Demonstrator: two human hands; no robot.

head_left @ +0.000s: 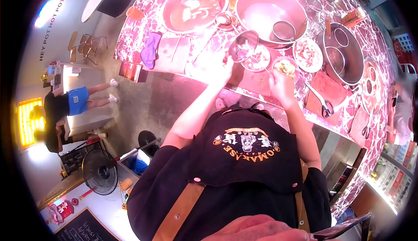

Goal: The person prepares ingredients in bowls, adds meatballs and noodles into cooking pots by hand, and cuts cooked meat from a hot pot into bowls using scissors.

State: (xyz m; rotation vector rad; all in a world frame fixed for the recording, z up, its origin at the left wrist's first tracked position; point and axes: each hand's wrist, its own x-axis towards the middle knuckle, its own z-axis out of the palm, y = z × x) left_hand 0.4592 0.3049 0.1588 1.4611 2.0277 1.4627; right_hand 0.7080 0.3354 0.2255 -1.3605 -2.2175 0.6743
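Head-worn view, facing forward and down

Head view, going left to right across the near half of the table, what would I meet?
Purple cloth, left hand, food bowl, right hand, black-handled scissors, second pair of scissors.

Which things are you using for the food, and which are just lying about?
Seemingly in use:
- strainer, in the left hand
- thin utensil, in the right hand
- bowl by the strainer

Seemingly lying about:
- purple cloth
- black-handled scissors
- orange cup
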